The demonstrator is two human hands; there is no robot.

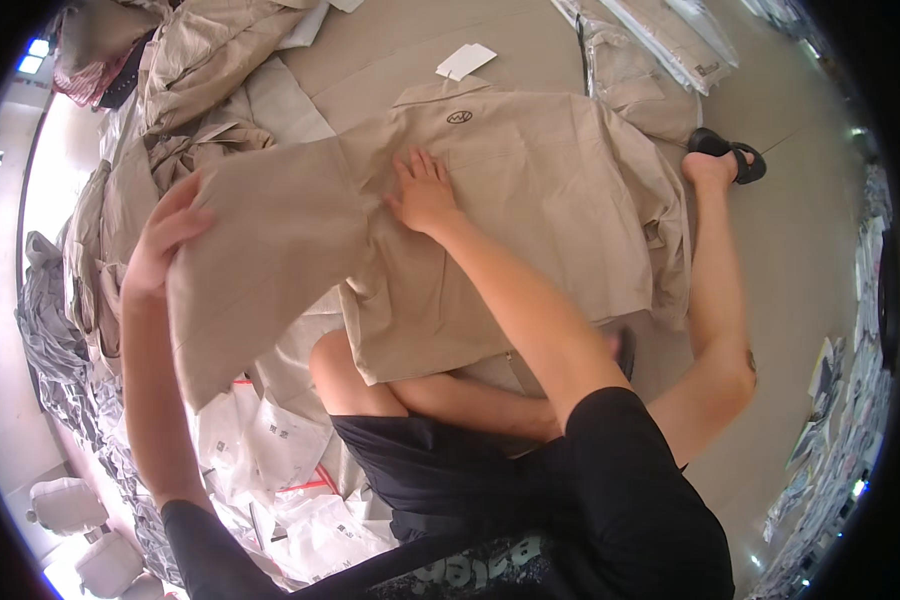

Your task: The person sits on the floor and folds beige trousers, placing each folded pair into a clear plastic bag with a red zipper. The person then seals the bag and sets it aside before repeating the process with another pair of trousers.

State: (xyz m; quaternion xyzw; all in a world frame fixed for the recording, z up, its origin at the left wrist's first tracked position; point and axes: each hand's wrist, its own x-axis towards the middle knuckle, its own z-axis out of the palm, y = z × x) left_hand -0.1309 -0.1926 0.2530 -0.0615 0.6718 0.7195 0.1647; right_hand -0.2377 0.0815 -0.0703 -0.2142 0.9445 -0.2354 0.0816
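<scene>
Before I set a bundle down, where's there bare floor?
Smooth beige floor shows bare between the outer black sandal and pale packages far right. Crowded: centre, under a spread, collared beige garment; left, heaped beige clothes, clear plastic bags.

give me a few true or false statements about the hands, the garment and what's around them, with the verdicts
1. The left hand grips the sleeve of the beige garment. True.
2. The right hand is clenched in a fist. False: its fingers are extended over the garment.
3. A dark emblem sits near the garment's collar. True.
4. The white tag lies under the left hand. False: it is beyond the collar, apart from both hands.
5. The sandal at the picture's right is white. False: it is black.
6. Plastic bags lie at the lower left. True.
</scene>
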